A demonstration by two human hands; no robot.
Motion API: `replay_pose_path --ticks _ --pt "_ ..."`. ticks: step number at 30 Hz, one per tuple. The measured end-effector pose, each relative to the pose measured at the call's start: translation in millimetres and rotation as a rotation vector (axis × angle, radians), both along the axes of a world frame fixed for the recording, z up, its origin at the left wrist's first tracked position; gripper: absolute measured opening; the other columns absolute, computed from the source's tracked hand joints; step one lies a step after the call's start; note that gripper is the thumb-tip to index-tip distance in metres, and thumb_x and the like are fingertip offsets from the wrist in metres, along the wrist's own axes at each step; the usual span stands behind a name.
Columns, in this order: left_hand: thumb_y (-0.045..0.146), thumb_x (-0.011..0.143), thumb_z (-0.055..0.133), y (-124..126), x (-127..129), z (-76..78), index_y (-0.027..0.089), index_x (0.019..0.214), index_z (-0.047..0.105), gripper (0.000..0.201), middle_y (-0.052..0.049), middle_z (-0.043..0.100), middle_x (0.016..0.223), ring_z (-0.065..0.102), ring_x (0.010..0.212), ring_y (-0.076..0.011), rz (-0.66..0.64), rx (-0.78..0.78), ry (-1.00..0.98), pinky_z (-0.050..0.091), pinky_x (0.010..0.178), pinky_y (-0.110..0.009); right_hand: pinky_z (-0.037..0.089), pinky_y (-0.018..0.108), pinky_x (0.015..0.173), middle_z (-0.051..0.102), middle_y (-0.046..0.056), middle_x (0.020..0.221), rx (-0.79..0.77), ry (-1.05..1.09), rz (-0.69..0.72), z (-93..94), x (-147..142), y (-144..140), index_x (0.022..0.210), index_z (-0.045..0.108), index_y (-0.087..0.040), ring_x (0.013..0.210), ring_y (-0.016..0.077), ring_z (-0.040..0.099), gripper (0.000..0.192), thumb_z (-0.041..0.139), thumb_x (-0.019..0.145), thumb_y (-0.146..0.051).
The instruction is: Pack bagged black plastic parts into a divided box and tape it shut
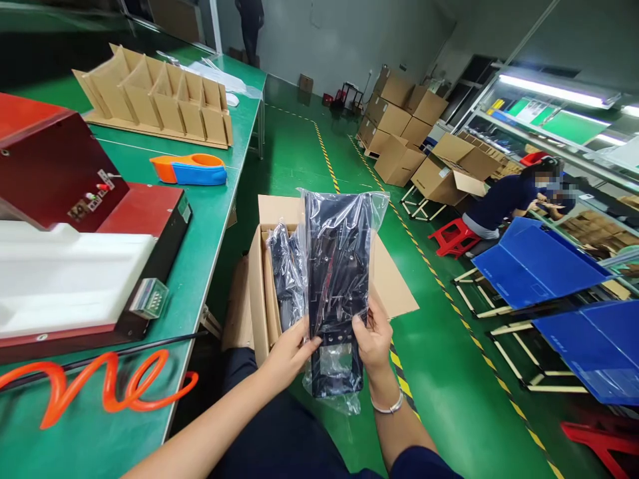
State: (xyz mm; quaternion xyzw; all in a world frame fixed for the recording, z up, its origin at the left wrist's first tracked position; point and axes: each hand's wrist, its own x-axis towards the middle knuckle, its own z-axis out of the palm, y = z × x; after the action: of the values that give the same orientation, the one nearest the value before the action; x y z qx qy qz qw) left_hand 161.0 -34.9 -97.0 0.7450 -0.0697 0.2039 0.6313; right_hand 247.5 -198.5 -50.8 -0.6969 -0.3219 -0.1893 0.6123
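Observation:
Both hands hold a black metal part wrapped in a clear plastic bag (338,279), upright above my lap. My left hand (289,352) grips its lower left edge, and my right hand (373,339), with a bracelet at the wrist, grips its lower right edge. Right behind the part stands an open cardboard box (259,293) on the floor, with more bagged black parts (287,279) standing in it.
A green workbench (210,219) lies at my left with a red machine (94,219), an orange-blue tape dispenser (190,169), a cardboard divider (160,100) and an orange coiled hose (104,389). A seated person (509,199), stacked cartons (399,120) and blue panels (539,266) are at right.

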Motion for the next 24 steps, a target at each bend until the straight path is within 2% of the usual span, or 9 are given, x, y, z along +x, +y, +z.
replay_pose_path --ticks 8,17,24 --pt "0.050 0.094 0.049 0.0 -1.2 -2.5 0.017 0.131 0.063 0.051 -0.012 0.072 0.120 0.065 0.113 -0.0275 -0.005 0.017 0.002 0.051 0.102 -0.042 0.059 0.040 0.095 0.071 0.009 0.126 -0.015 0.068 0.011 4.7 -0.7 -0.4 0.130 0.067 -0.023 0.108 0.0247 0.071 0.047 0.070 0.084 -0.034" --pt "0.043 0.096 0.049 0.7 -2.8 -2.8 0.019 0.123 0.067 0.041 -0.011 0.072 0.117 0.067 0.107 -0.0259 0.008 0.076 -0.050 0.054 0.097 -0.040 0.062 0.040 0.087 0.075 0.011 0.115 0.009 0.014 -0.037 -3.1 -4.9 -5.8 0.120 0.071 -0.022 0.101 0.0261 0.073 0.040 0.071 0.082 -0.033" --pt "0.041 0.096 0.049 -0.7 -5.9 0.5 0.018 0.118 0.068 0.037 -0.011 0.073 0.113 0.068 0.103 -0.0262 0.007 0.085 -0.050 0.055 0.092 -0.039 0.062 0.038 0.086 0.074 0.010 0.118 0.010 -0.010 -0.036 -3.7 -7.9 -8.0 0.125 0.070 -0.024 0.102 0.0254 0.073 0.043 0.070 0.082 -0.029"
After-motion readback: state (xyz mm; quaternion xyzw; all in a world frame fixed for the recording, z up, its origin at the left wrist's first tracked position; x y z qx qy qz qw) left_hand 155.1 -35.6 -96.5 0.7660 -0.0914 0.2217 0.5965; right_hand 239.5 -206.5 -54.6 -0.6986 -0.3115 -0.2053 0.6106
